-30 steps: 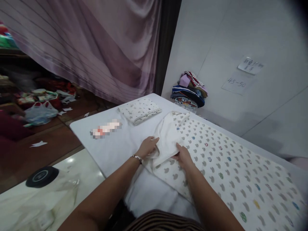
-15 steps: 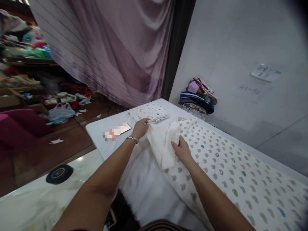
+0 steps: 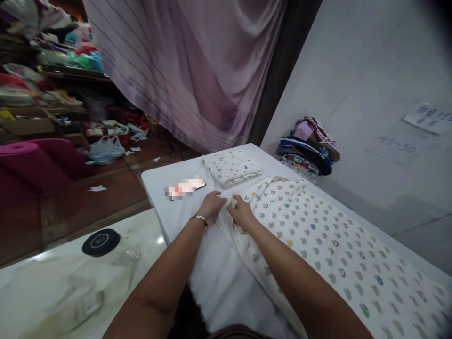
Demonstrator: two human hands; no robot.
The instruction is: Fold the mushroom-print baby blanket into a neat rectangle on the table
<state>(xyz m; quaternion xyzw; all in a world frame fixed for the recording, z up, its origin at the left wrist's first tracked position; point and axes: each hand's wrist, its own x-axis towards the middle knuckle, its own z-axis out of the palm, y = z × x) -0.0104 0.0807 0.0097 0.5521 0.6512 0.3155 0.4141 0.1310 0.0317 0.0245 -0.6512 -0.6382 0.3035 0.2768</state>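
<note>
A white cloth with grey and coloured motifs lies spread over the right part of the white-covered table. At its near left corner, my left hand pinches the edge between thumb and fingers; a bracelet circles that wrist. Close beside it, my right hand is closed on the same edge, with some fabric bunched between the two hands. Just beyond them sits a folded cloth with small dark prints. A phone with a blurred screen rests left of that folded cloth.
To the left, a lower glossy white surface bears a round black object and a clear plastic bag. A pile of folded fabrics stands against the wall. Behind the table hangs a purple curtain. Paper scraps litter the floor.
My hands have come closer together along the cloth's edge. The flap that was turned over with its plain side up now lies patterned side up. The camera has swung slightly left.
</note>
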